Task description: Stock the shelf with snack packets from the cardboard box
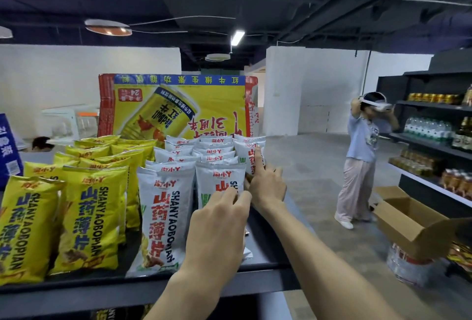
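Forearms reach in from the lower edge, and both hands are at the white snack packets (209, 152) on the dark shelf (76, 294). The left hand (217, 225) has its fingers (242, 198) bent over the front white packet (214, 176) and grips its upper part. Just beyond it, the right hand (268, 187) lays a straight index finger on a rear white packet (249, 156). Its other fingers are curled, and I cannot tell if they hold anything.

The white packets stand upright in close rows. Each has red Chinese characters, the black word SHANYAOBOPIAN and a picture of chips near the bottom. Left of the fingers stand yellow packets (89, 217) of the same form, with blue characters, also in rows.

Beyond the fingers, behind the rows, a red and yellow carton (178, 107) stands with its print upside down. Far right of the fingers, a brown cardboard box (408, 220) lies with its flaps open; only bare cardboard shows inside it. Past it a person (362, 146) with a headset stands near black shelves (434, 141) that carry bottles and cans.
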Demonstrator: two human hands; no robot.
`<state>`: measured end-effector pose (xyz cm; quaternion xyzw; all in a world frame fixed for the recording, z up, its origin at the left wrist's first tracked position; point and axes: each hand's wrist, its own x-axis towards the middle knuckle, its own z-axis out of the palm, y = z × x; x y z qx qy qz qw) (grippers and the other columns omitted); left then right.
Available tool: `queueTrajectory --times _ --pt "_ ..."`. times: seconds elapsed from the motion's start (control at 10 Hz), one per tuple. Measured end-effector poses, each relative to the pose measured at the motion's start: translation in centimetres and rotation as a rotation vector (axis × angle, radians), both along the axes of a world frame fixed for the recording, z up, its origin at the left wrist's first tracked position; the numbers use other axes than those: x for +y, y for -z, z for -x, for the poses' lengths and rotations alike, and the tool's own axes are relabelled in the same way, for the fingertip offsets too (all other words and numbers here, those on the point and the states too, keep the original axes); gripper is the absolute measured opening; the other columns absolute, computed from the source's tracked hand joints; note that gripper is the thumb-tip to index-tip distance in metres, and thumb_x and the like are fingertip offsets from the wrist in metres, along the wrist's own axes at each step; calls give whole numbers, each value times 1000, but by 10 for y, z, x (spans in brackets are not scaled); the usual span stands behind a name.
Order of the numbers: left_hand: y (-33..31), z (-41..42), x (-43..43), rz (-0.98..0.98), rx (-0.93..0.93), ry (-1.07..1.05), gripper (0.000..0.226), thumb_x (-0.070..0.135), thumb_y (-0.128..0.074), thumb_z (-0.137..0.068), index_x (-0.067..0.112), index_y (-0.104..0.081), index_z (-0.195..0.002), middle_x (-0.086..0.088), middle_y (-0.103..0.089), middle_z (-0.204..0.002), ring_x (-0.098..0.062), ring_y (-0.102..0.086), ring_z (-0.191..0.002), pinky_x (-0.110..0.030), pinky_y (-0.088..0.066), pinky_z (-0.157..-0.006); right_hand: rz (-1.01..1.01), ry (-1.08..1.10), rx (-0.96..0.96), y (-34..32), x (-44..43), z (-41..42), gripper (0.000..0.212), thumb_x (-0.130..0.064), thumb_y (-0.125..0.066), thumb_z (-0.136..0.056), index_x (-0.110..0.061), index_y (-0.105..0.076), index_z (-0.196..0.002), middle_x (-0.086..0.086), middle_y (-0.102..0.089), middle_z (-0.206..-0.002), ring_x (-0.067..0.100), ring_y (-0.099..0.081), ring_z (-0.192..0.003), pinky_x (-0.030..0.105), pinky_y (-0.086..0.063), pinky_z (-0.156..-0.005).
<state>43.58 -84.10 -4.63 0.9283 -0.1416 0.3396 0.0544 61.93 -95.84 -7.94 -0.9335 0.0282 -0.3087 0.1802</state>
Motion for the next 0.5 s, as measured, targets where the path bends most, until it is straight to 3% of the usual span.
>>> queueTrajectory --times 0.2,0.3,0.5 --pt "-6 9 -1 28 11 -2 32 20 -63 -86 31 -47 -111 12 -51 -101 -10 -51 -96 -21 -41 -64 -75 -61 72 -6 2 18 91 -54 -53 -91 -35 11 -154 12 -53 -118 33 -59 -103 41 -47 -82" --pt "-9 15 -1 18 9 -15 31 21 -58 -89 31 -45 -115 12 -50 -106 -11 -51 -101 -22 -43 -68 -129 -95 75 -10 -1 32 91 -57 -56 -88 -34 3 -154 12 -51 -120 33 -57 -107 42 -47 -86" --pt "-8 26 -2 25 17 -28 24 17 -57 -88 29 -46 -107 9 -50 -102 -14 -53 -101 -26 -45 -66 -87 -133 111 -19 -16 56 63 -46 -57 -89 -28 -28 -141 11 -53 -118 34 -59 -104 42 -49 -85"
